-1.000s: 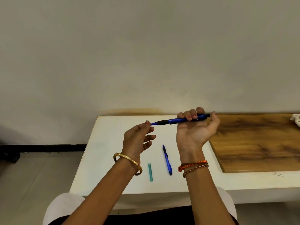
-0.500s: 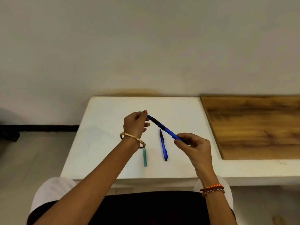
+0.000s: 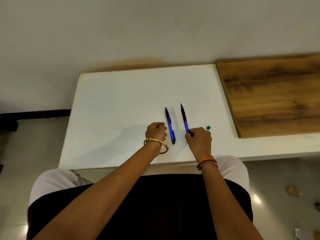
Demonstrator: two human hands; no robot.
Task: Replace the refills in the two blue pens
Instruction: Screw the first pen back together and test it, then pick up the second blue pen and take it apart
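Lying side by side on the white desk (image 3: 110,104), the two blue pens point their tips away from the person, which looks like a tidy way to park them between steps. Taking the left pen (image 3: 170,126) as the landmark: the left hand (image 3: 155,133) rests just to its left, fingers curled into a loose fist with nothing visibly held, and seems to be touching or nearly touching the barrel; I cannot tell which. The right pen (image 3: 184,118) lies just to the landmark's right, roughly parallel. The right hand (image 3: 199,140) grips its rear end, fingers curled round it, probably setting it down or steadying it. A small green piece (image 3: 208,127), perhaps refill packaging, sits further right, past that hand. A wooden board (image 3: 270,94) lies well to the right.
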